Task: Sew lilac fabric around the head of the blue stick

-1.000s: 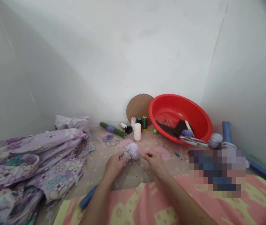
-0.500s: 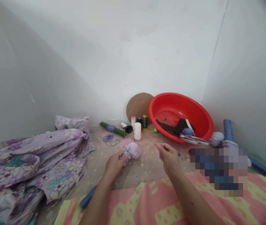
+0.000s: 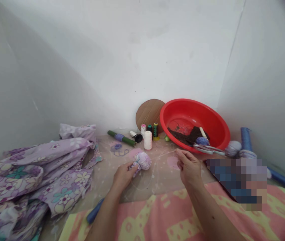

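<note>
So the stuffed floral cloth ball is sitting right around the middle of the frame, a bit below center, and the left hand is gripping it by its gathered neck, thumb and fingers closed on the bunched cloth. Some bluish thread is circling that neck. Over to the right, the right hand is pinching a fine pale thread, thumb and fingertips pressed together, and that thread is running across the gap toward the ball. The two hands are staying well apart.

Behind them, a white thread cone is standing upright, with three smaller spools lining up just behind it. A green stick with purple yarn wound around it is lying left of the cone. A cardboard disc is leaning on the wall, and a red basin is tilting beside it, center right, with scissors resting at its near rim and a blue-purple yarn ball showing just behind them. A heap of floral fabric is filling the lower left, and a pink-and-yellow cloth is stretching along the bottom. A pixelated patch is hiding whatever's at lower right.
</note>
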Tool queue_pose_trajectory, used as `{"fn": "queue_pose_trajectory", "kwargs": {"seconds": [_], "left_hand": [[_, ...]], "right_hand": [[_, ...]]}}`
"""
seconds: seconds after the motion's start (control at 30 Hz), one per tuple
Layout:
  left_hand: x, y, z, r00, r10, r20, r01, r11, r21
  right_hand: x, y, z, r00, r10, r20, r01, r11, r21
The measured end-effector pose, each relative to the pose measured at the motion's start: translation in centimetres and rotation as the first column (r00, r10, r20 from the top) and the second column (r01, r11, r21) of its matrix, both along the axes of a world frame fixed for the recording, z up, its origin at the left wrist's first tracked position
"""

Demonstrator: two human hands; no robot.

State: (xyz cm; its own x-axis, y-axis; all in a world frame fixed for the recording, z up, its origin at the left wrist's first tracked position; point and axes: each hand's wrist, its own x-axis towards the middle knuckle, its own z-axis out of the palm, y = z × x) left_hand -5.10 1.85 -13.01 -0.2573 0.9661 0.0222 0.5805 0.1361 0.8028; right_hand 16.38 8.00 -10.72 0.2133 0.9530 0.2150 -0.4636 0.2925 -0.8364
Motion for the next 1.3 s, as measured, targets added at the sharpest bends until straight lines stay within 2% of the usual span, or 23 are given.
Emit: {"fn": "queue_pose_trajectory", "kwargs": {"seconds": [0.57,1.3], "left_hand": [[-0.1,0.2,-0.1,1.000,-0.001,-0.021,0.001,1.000,0.006],[0.1,-0.1,0.2,1.000,0.005,0.002,-0.005,1.000,-0.006]], "right_hand": [[1.5,0.5,0.7,0.982,-0.101,-0.161,0.108,0.994,0.034],[2.3,0.6,0.9,0.972,-0.153,-0.176,0.169,0.983,0.078]]}}
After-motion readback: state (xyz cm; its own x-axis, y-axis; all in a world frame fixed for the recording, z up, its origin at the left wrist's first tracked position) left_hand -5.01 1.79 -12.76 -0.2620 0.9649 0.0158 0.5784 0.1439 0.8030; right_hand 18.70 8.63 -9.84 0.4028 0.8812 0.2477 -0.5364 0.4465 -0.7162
